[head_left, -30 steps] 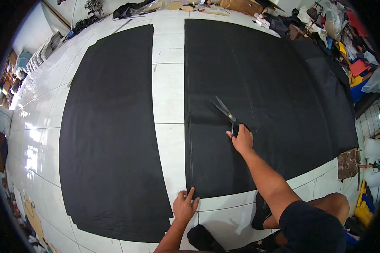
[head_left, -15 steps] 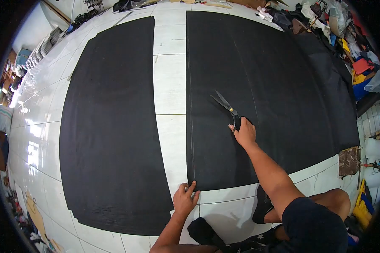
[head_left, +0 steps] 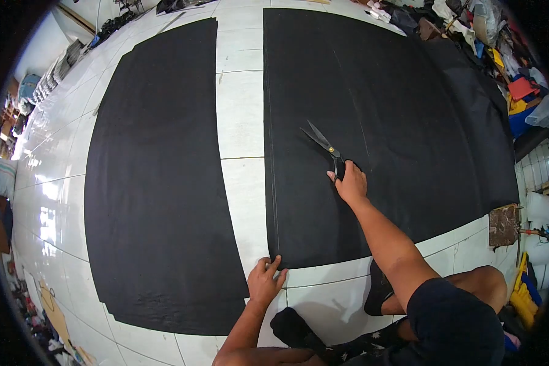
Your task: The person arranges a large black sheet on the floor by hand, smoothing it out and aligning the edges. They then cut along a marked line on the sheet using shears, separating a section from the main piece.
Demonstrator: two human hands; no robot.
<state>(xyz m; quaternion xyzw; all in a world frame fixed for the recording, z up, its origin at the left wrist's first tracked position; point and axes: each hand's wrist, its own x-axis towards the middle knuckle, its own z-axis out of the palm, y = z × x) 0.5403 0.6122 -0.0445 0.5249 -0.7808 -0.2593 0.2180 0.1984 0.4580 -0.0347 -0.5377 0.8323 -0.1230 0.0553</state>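
My right hand (head_left: 351,183) is closed around the black handles of a pair of scissors (head_left: 330,148). Their metal blades are parted and point up and left, above a large black fabric sheet (head_left: 409,152). Faint pale lines run along the sheet, one near its left edge. At that sheet's near left corner, my left hand (head_left: 265,282) has its fingers spread, with fingertips touching the corner. A second black fabric piece (head_left: 158,165) lies flat to the left, separated by a strip of floor.
White floor tiles (head_left: 241,116) show between and around the fabric pieces. Mixed scraps and bags (head_left: 521,91) are piled at the far right. A brown block (head_left: 504,226) sits by the sheet's near right corner. My legs are folded at the near edge.
The whole view has shifted slightly, so the fabric and hands appear a little higher and further left. Both hands keep their places, and the scissors remain parted.
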